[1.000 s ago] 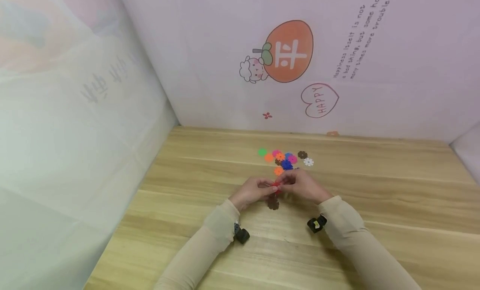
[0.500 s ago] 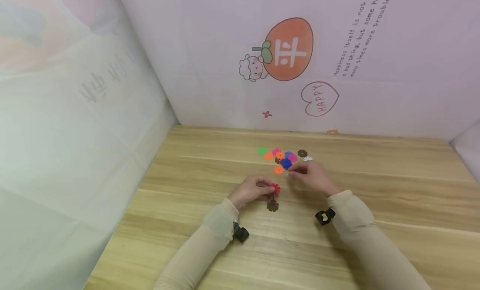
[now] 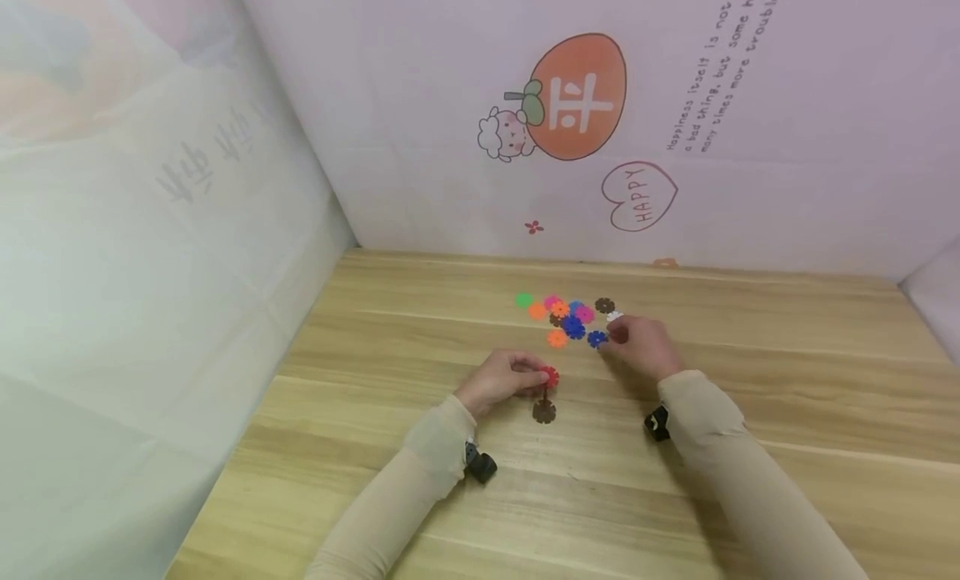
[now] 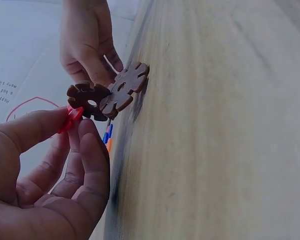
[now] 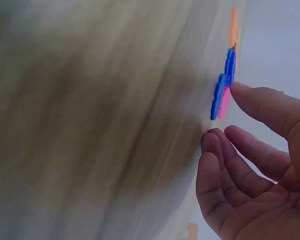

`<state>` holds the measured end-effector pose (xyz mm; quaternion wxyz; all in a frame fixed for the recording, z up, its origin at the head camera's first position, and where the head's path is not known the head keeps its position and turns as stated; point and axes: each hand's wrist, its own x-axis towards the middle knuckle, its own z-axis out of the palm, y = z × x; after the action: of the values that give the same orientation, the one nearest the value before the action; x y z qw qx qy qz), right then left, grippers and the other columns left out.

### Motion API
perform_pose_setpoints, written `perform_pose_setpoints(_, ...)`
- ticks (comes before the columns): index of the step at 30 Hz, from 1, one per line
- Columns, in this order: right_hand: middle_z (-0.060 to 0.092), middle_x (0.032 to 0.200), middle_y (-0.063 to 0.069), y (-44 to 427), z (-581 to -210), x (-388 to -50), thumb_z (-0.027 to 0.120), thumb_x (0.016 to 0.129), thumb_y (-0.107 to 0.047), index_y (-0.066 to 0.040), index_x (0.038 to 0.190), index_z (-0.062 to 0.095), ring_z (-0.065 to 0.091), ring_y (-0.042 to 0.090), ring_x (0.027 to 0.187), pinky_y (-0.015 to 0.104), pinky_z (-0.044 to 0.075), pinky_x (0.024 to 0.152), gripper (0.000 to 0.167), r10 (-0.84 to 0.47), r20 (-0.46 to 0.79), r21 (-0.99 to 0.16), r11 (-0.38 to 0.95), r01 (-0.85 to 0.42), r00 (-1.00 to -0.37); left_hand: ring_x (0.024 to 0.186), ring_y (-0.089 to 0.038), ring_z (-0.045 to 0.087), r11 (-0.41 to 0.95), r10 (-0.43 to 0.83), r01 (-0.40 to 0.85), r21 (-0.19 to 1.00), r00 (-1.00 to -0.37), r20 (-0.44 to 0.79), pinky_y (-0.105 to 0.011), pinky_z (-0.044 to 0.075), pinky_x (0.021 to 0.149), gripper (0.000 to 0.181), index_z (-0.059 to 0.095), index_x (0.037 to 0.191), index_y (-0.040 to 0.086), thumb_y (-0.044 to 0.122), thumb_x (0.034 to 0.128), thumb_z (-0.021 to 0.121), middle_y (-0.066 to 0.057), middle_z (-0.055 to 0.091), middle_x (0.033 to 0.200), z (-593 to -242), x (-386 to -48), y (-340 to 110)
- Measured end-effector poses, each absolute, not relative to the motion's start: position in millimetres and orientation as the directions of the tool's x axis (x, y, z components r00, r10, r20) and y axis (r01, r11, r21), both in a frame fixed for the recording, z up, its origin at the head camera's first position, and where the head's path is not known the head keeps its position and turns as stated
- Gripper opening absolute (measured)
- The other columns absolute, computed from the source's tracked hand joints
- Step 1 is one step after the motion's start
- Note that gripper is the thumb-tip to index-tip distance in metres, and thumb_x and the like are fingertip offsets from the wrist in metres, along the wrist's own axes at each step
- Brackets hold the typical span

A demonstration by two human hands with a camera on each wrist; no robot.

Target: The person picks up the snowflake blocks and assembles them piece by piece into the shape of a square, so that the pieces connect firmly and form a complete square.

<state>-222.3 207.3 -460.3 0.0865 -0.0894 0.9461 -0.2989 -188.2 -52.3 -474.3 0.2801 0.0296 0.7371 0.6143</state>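
Note:
In the head view my left hand (image 3: 501,382) pinches a red notched disc (image 3: 551,376) between thumb and fingers, above the table. Joined to it in the left wrist view are two interlocked brown notched discs, one nearer the red disc (image 4: 79,95) and one farther out (image 4: 125,87). My right hand (image 3: 643,345) hovers low over the table beside a blue notched disc (image 3: 597,339) and a white disc (image 3: 614,317), which it partly covers. Seen from the right wrist, its thumb and fingers (image 5: 215,172) are apart with nothing visible between them.
A loose cluster of orange, pink, blue and brown discs lies ahead of the hands, with a green disc (image 3: 524,300) at its left and a brown disc (image 3: 604,305) at its right. Printed cloth walls (image 3: 435,147) rise behind and left of the wooden table (image 3: 787,372).
My right hand has let go of the red disc and moved forward and right to the cluster's right side. The left hand keeps the joined discs in nearly the same place.

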Motion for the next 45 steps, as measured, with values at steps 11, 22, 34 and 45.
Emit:
perform_pose_setpoints(11, 0.069, 0.110, 0.025, 198.0, -467.4, -231.6, 0.070, 0.089, -0.010, 0.007, 0.117, 0.064, 0.065, 0.039, 0.103, 0.052, 0.054, 0.093, 0.033, -0.276, -0.090, -0.533, 0.825, -0.188, -0.957, 0.086, -0.016, 0.072, 0.198, 0.416, -0.325, 0.925, -0.826, -0.379, -0.029, 0.061, 0.081, 0.017, 0.070, 0.108, 0.003, 0.007, 0.0907, 0.069, -0.009, 0.075, 0.099, -475.6, -188.6, -52.0)
perform_pose_setpoints(22, 0.069, 0.102, 0.015, 195.9, -466.4, -219.4, 0.071, 0.089, -0.009, -0.004, 0.107, 0.064, 0.064, 0.030, 0.097, 0.048, 0.055, 0.088, 0.020, -0.321, -0.111, -0.667, 0.726, -0.169, -0.940, 0.088, -0.017, 0.072, 0.165, 0.423, -0.350, 0.922, -0.819, -0.387, -0.030, 0.061, 0.082, 0.016, 0.070, 0.106, 0.000, 0.004, 0.0907, 0.068, -0.014, 0.075, 0.101, -477.8, -188.6, -51.6)
perform_pose_setpoints(34, 0.068, 0.105, 0.013, 178.0, -463.4, -211.9, 0.065, 0.094, -0.010, -0.005, 0.111, 0.062, 0.065, 0.026, 0.099, 0.038, 0.057, 0.083, 0.018, -0.423, -0.058, -0.821, 0.535, -0.198, -0.904, 0.090, -0.018, 0.073, 0.196, 0.431, -0.342, 0.919, -0.812, -0.394, -0.028, 0.061, 0.081, 0.018, 0.070, 0.108, 0.002, 0.005, 0.0896, 0.070, -0.014, 0.076, 0.101, -479.9, -190.1, -50.5)
perform_pose_setpoints(45, 0.071, 0.096, 0.004, 168.7, -464.4, -211.0, 0.065, 0.094, -0.008, -0.009, 0.104, 0.067, 0.064, 0.017, 0.092, 0.027, 0.053, 0.083, 0.010, -0.515, -0.054, -0.830, 0.500, -0.248, -0.856, 0.079, -0.012, 0.069, 0.231, 0.416, -0.333, 0.914, -0.816, -0.402, -0.023, 0.059, 0.071, 0.017, 0.070, 0.106, 0.001, 0.006, 0.0897, 0.071, -0.011, 0.075, 0.094, -480.9, -190.9, -50.3)
